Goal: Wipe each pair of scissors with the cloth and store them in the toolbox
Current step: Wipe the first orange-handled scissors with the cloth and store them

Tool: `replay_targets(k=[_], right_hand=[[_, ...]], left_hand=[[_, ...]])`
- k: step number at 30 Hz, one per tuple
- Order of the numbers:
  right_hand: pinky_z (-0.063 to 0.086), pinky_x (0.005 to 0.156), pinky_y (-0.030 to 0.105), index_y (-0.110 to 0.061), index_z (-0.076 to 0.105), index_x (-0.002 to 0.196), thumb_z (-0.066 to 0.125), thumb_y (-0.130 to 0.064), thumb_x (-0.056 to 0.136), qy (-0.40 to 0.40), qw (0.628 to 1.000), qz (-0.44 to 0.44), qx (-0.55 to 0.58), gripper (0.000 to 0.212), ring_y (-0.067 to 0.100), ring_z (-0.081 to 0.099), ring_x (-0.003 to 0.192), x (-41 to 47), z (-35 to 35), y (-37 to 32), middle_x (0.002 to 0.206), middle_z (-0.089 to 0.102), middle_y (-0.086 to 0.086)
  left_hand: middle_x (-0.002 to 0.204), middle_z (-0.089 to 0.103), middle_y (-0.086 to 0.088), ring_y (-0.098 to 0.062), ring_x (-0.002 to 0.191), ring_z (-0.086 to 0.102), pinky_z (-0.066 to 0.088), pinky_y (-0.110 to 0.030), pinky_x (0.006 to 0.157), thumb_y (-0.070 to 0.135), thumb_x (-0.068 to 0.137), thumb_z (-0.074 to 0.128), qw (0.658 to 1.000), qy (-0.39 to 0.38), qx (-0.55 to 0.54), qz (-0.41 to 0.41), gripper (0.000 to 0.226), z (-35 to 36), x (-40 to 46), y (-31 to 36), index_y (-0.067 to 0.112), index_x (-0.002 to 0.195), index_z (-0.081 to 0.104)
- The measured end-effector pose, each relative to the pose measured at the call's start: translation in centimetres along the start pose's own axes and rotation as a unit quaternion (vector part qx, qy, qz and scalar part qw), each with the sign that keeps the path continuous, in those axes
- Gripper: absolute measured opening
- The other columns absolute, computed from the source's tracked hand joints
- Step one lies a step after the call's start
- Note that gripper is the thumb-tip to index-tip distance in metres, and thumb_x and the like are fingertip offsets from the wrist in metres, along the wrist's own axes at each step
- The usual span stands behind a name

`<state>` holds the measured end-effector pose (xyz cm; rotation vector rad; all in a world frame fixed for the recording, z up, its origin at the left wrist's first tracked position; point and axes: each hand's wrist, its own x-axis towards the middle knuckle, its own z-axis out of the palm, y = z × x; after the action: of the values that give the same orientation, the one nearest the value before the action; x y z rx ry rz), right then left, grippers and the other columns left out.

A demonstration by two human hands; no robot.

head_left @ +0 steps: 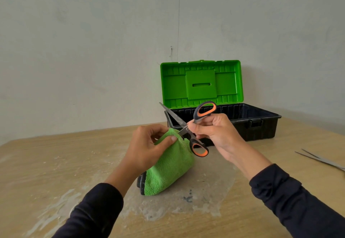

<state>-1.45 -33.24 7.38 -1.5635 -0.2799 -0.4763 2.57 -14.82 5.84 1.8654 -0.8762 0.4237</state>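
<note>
Orange-handled scissors [194, 125], blades spread, are gripped by the right hand [211, 129]. 1 blade is pinched inside the green cloth [168, 164] by the left hand [147, 144]. The open toolbox [261, 123] lies just behind, nearer the right hand.

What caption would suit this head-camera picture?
Left hand wipes open scissors, held by right hand, with green cloth before an open toolbox.

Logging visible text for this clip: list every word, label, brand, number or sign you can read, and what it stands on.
None can be read.
Toolbox: no legible lettering on the lid's inside or the black base.
Scissors: no mark can be made out on the blades or handles.
Cloth: plain, no tag in view.
</note>
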Motion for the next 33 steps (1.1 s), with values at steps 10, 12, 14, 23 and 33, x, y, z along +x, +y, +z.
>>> replay_targets(k=[10,12,14,23,33], right_hand=[[0.048,0.053,0.016,-0.007,0.070,0.078,0.063,-0.003,0.082,0.022,0.999,0.040,0.024,0.008,0.006,0.054,0.053,0.8,-1.7,-0.1,0.058,0.063,-0.002],[0.048,0.053,0.015,-0.007,0.070,0.078,0.062,-0.003,0.083,0.024,0.999,0.038,0.029,0.011,0.005,0.055,0.054,0.8,-1.8,-0.2,0.058,0.063,-0.002],[0.048,0.055,0.015,-0.009,0.069,0.076,0.061,-0.004,0.085,0.053,0.998,0.029,0.025,0.013,0.006,0.054,0.057,1.0,-2.4,-0.5,0.061,0.062,0.000],[0.047,0.060,0.025,-0.012,0.066,0.078,0.062,-0.024,0.087,0.038,0.916,-0.105,-0.386,0.015,0.004,0.062,0.059,1.1,-4.1,-2.0,0.071,0.066,0.000],[0.055,0.069,0.042,-0.027,0.056,0.057,0.066,-0.027,0.083,-0.060,0.872,-0.103,-0.475,0.028,0.013,0.066,0.057,0.3,-3.5,-3.3,0.061,0.063,-0.004]], left_hand=[[0.074,0.072,0.000,-0.012,0.068,0.063,0.051,-0.030,0.068,0.018,0.077,0.072,0.999,0.032,-0.019,-0.027,0.004,-0.3,0.0,0.1,0.014,0.079,0.073],[0.075,0.072,-0.001,-0.016,0.072,0.065,0.052,-0.033,0.070,0.019,0.076,0.073,0.999,0.038,-0.018,-0.031,0.006,-0.5,0.0,-0.1,0.015,0.080,0.073],[0.076,0.072,-0.002,-0.020,0.073,0.066,0.053,-0.035,0.070,0.020,0.074,0.074,0.997,0.062,-0.021,-0.043,0.009,-0.7,0.1,-0.3,0.014,0.081,0.073],[0.080,0.072,0.007,-0.009,0.071,0.063,0.050,-0.025,0.068,0.024,0.069,0.077,0.981,0.174,-0.044,-0.074,0.017,0.1,0.0,-0.3,0.020,0.085,0.073],[0.092,0.069,0.012,-0.003,0.088,0.058,0.041,-0.015,0.074,0.024,0.078,0.069,0.989,0.137,0.048,-0.030,0.018,1.4,-0.1,0.4,0.026,0.096,0.071]])
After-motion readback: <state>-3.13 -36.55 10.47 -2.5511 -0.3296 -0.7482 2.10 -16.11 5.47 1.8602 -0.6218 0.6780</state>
